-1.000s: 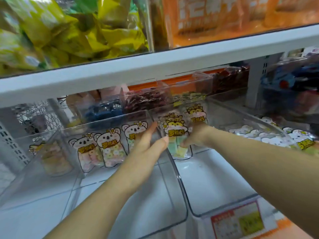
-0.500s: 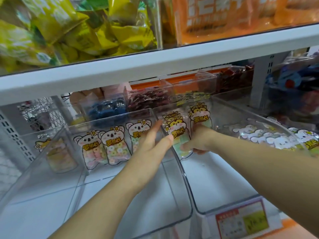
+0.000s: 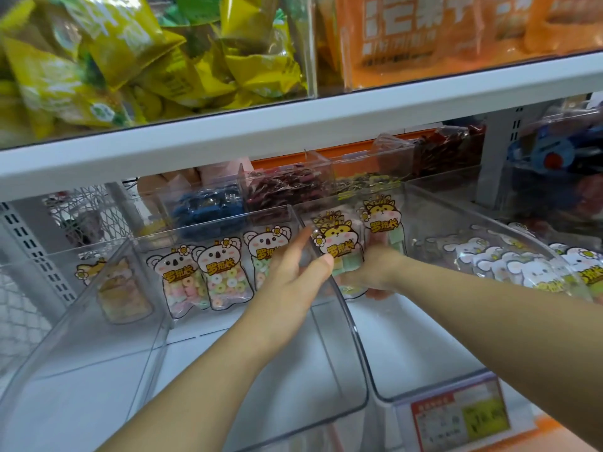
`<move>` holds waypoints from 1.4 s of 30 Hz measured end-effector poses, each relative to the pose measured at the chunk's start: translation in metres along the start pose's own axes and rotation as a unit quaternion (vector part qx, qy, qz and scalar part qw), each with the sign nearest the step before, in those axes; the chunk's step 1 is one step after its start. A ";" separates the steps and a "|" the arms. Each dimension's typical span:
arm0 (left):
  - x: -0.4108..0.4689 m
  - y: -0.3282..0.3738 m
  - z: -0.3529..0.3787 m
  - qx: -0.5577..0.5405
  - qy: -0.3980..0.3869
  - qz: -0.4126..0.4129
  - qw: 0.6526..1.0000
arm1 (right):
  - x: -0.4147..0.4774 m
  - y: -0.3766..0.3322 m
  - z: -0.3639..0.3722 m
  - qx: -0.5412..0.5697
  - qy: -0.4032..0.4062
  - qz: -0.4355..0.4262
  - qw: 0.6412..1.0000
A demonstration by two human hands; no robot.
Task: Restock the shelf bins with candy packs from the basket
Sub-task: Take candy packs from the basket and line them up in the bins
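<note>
White metal shelf board (image 3: 293, 125) crosses the head view from 9 to 3 o'clock, carrying yellow-green snack bags (image 3: 130, 60) at 11 o'clock and orange printed pouches (image 3: 440, 31) at 1 o'clock. Below it, clear plastic shelf bins stand side by side: centre-left bin (image 3: 339, 380) and centre-right bin (image 3: 456, 220), both mostly bare toward the front. Left forearm enters from 7 o'clock, right forearm from 4 o'clock. At the back of the centre-left bin, three koala-shaped clear packs of pastel ring candy (image 3: 225, 278) stand upright in a row. At the back of the centre-right bin, two tiger-shaped clear packs of pastel cube candy (image 3: 339, 246) stand upright, just beside the shared bin wall. Left hand (image 3: 290, 282) is inside the centre-left bin, fingers extended, holding nothing, thumb tip at the wall. Right hand (image 3: 375, 272) is inside the centre-right bin at the foot of the tiger packs, fingers curled against them; a firm grasp cannot be told. Price label with red and yellow print (image 3: 460, 419) sits at 5 o'clock.
</note>
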State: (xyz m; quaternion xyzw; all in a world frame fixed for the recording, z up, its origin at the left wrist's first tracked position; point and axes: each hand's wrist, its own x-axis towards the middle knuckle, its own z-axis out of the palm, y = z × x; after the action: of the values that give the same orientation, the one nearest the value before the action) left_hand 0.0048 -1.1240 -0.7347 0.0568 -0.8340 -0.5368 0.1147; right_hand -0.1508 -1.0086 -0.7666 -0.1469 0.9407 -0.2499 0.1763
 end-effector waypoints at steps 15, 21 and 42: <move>-0.081 0.057 -0.011 0.136 0.024 0.024 0.990 | -0.181 -0.003 -0.042 0.098 0.064 -0.208 0.971; -0.201 0.054 -0.019 0.107 0.046 0.000 0.993 | -0.291 0.008 -0.003 0.142 0.044 -0.234 0.961; -0.444 -0.184 -0.022 0.432 -0.119 -0.275 0.851 | -0.342 0.075 0.255 -0.315 -0.245 -0.237 0.885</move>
State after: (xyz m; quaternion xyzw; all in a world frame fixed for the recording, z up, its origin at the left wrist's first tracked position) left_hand 0.4349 -1.1232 -0.9514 0.2633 -0.9393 -0.1345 -0.1741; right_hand 0.2445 -0.9283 -0.9249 -0.4703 0.8335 0.0695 0.2814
